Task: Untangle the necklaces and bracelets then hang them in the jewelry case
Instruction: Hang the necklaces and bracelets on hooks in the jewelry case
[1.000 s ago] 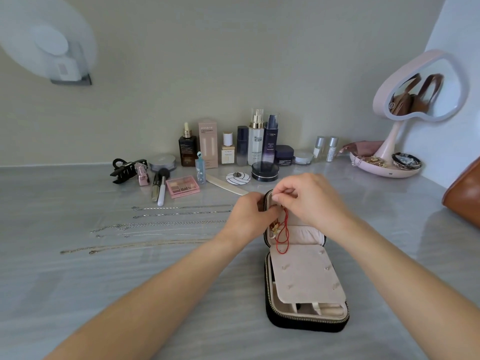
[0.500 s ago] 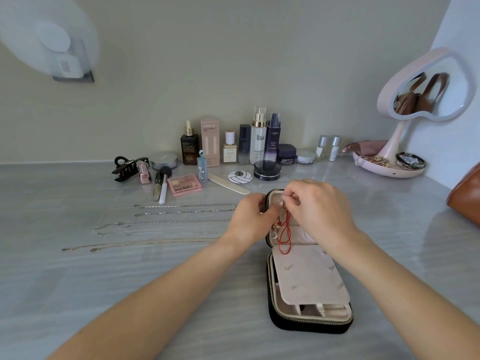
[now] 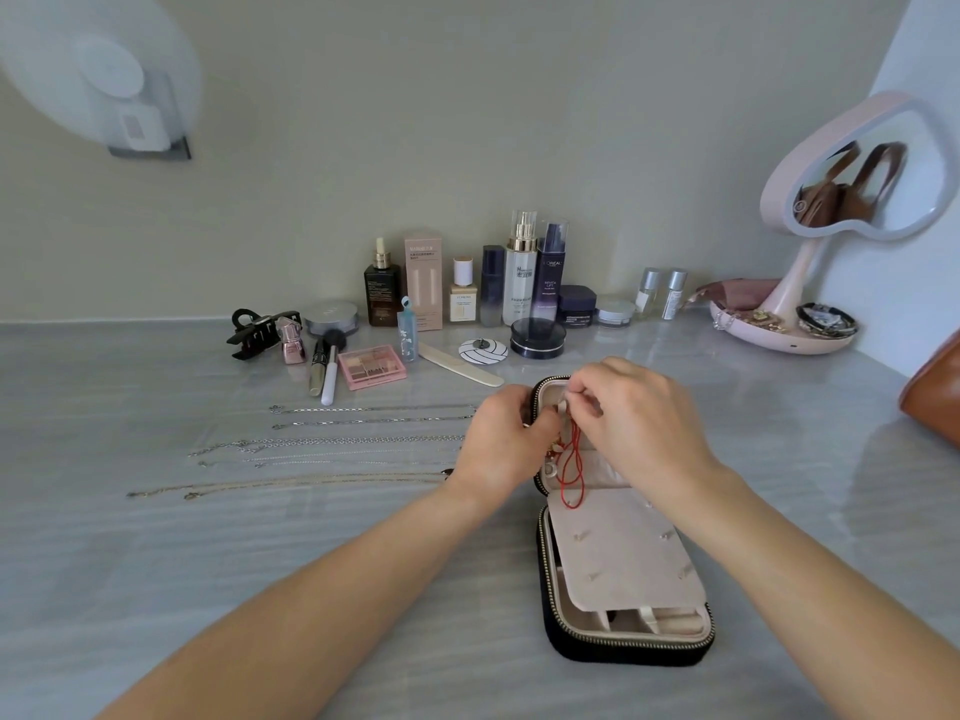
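A black jewelry case (image 3: 626, 644) with a beige lining lies open on the grey table, its lid part toward the back. A red cord bracelet (image 3: 573, 472) hangs down inside the lid. My left hand (image 3: 501, 441) and my right hand (image 3: 641, 418) meet at the top of the lid, fingers curled, both pinching the upper end of the red cord near a small hook. Several silver and gold chains (image 3: 363, 441) lie stretched out in straight rows on the table to the left of the case.
Cosmetic bottles and jars (image 3: 524, 283) line the back wall, with a pink eyeshadow palette (image 3: 371, 366), brushes and a black hair claw (image 3: 260, 332) in front. A pink heart mirror with a tray (image 3: 784, 335) stands at the right, a brown bag (image 3: 935, 397) beside it.
Both hands have shifted slightly toward the top of the lid while keeping hold of the red cord. The chains on the table have not moved.
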Demonstrator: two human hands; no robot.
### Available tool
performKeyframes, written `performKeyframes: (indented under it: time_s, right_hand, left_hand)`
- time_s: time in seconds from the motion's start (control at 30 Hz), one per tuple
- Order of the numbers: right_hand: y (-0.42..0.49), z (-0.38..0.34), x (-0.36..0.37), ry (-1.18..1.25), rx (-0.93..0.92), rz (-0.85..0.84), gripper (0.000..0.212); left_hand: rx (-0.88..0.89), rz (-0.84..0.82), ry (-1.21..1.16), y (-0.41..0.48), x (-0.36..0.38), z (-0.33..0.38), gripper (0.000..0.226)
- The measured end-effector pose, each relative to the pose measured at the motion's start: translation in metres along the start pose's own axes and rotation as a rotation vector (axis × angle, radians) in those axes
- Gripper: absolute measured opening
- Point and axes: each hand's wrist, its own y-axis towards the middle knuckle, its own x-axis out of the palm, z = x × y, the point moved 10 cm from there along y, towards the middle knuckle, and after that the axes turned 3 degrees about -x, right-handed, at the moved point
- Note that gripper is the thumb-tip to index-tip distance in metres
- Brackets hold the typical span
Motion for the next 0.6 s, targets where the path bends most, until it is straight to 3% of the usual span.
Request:
performKeyframes:
  time_s: [0.37, 0.5, 0.6]
  right_hand:
    - [-0.012, 0.008, 0.010, -0.007, 0.060, -0.104, 0.012]
    - [-0.014, 0.008, 0.020, -0.007, 0.090, -0.252, 0.009]
    - [-0.013, 0.012, 0.015, -0.006, 0.148, -0.228, 0.012]
  left_hand:
    - [-0.011, 0.030, 0.088, -0.005, 0.004, 0.002, 0.025]
    - [-0.023, 0.014, 0.082, -0.004, 0.006, -0.001, 0.020]
    - [-0.017, 0.015, 0.078, -0.004, 0.005, 0.001, 0.025]
